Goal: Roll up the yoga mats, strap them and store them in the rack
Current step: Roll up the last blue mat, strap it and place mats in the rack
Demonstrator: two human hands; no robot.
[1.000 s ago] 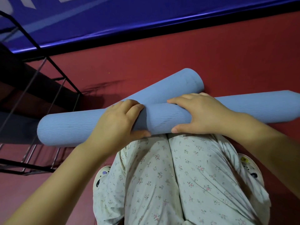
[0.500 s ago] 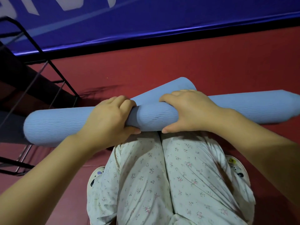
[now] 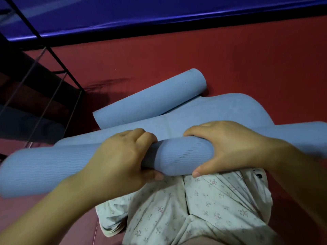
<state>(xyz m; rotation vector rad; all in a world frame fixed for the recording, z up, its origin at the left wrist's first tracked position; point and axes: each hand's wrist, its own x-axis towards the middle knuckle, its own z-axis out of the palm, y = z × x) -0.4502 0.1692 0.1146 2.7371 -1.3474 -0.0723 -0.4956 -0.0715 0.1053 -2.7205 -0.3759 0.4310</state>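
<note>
The blue mat roll (image 3: 184, 156) is clamped near its middle by the left hand (image 3: 122, 158) and right hand (image 3: 228, 145). Beyond the grip an unrolled tail (image 3: 203, 114) apparently trails; if pressure is eased, the coil could be loosened.

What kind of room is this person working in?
Probably a gym or exercise studio. The soft red padded floor, a black metal wire rack at the left, and light blue foam yoga mats, one part-rolled under both hands and another rolled behind it, suggest so.

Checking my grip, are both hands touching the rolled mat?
Touching: the head view shows the left hand and right hand wrapped around the rolled mat.
</note>
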